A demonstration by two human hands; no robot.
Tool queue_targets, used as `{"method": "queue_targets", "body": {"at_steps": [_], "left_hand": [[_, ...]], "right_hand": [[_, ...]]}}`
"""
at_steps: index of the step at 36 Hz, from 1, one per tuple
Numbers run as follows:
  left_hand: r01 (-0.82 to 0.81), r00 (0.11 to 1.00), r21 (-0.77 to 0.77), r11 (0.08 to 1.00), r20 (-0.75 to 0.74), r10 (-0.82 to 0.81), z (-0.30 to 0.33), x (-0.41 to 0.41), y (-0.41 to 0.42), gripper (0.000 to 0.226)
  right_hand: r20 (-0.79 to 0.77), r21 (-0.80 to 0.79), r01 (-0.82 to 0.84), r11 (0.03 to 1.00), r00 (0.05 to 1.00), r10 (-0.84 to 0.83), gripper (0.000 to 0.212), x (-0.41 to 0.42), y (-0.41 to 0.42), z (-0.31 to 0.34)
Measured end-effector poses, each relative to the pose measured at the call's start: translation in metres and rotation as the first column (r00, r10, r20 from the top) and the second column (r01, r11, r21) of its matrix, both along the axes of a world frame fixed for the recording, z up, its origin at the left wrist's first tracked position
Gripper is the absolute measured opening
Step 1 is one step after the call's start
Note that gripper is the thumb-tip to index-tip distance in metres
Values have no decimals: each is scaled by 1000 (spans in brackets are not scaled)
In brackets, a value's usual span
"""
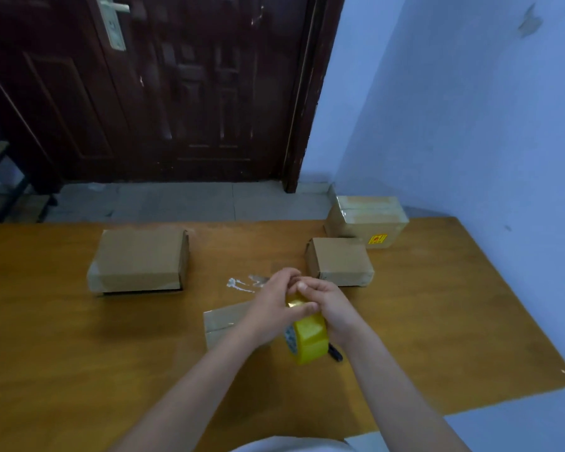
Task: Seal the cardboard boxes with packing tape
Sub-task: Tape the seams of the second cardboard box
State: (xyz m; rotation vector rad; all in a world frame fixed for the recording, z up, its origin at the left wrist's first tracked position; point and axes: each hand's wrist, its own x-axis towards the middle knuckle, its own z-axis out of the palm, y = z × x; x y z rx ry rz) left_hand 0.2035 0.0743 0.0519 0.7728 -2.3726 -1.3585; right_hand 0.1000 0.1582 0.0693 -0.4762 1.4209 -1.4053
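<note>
1. Both hands meet at centre frame over the orange-brown wooden table (79,337). The right hand (331,309) is curled round the upper part of the yellow roll of packing tape (309,336), which is held on edge above the table. The left hand (274,305) has its fingers bent at the top of the roll, seemingly picking at the tape end; the exact pinch is hidden behind the knuckles.

2. The small flat cardboard box (222,321) lies just beneath the left forearm at lower centre, with tape showing across its top. Whether it is fully sealed I cannot tell.

3. The large brown cardboard box (139,259) sits at left centre. The small brown cardboard box (340,261) sits right of centre. The taped box with a yellow label (367,221) is at the table's far right edge.

4. Risk: the free end may split or tear into a sliver if it is picked at one corner only.

5. Risk: a pulled strip may fold back on itself and stick, since no box is under the hands to receive it.

6. Risk: the left forearm may drag the flat box as tape is drawn.

7. A small black object (335,352) lies just behind the roll, possibly a cutter, though it is too obscured to tell; a hand groping for it unseen could knock it away.

8. Clear crumpled tape scraps (245,283) lie on the table near the hands and could snag fresh tape.
</note>
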Motion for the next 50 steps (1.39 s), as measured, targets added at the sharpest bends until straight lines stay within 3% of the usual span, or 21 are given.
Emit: {"method": "queue_targets", "body": {"at_steps": [4, 11, 13, 17, 20, 22, 27, 31, 35, 38, 43, 46, 48, 50], "left_hand": [[-23, 999, 41, 999, -41, 24, 8, -2, 3, 49], [-52, 998, -34, 998, -28, 51, 27, -13, -6, 37], [-15, 999, 48, 999, -49, 17, 32, -14, -9, 37], [25, 973, 394, 919, -220, 68, 41, -12, -8, 47], [49, 944, 339, 939, -322, 67, 48, -11, -10, 35], [28, 929, 276, 961, -361, 77, 53, -13, -11, 21], [32, 906, 295, 955, -412, 97, 57, -13, -16, 11], [57, 932, 364, 930, -354, 81, 60, -8, -19, 8], [22, 955, 410, 912, -279, 102, 52, -1, -13, 11], [-119, 943, 552, 825, -197, 268, 43, 4, -10, 20], [-273, 889, 810, 519, 6, 458, 31, 13, -21, 14], [-298, 876, 892, 341, 114, 469, 24, 13, -27, 15], [-301, 883, 894, 331, 130, 452, 18, 10, -28, 15], [-322, 888, 853, 411, 121, 444, 11, 8, -28, 12]], "right_hand": [[-267, 44, 19, 999, 964, -6, 23, -2, 0, 15], [-410, -67, 58, 996, 909, -81, 33, -4, -3, 32], [-410, -138, 58, 989, 906, -110, 32, -5, -3, 40], [-437, -251, 18, 968, 890, -130, 31, 0, -6, 56], [-485, -256, 23, 966, 862, -149, 22, -1, -13, 64], [-488, -243, 65, 968, 854, -180, 23, -7, -17, 63], [-445, -247, 115, 962, 869, -218, 21, -5, -22, 72], [-415, -190, 91, 977, 895, -165, 35, -5, -20, 71], [-240, -137, 173, 975, 949, -202, 35, -6, -17, 69], [-206, -52, 189, 981, 959, -196, 24, 0, -10, 62], [-202, 32, 40, 999, 979, -33, 61, 11, 14, 43], [-212, 14, -99, 995, 972, 100, 58, 17, 27, 37], [-270, 1, -154, 988, 951, 148, 51, 23, 29, 40], [-324, 7, -133, 991, 937, 128, 53, 28, 29, 40]]}}
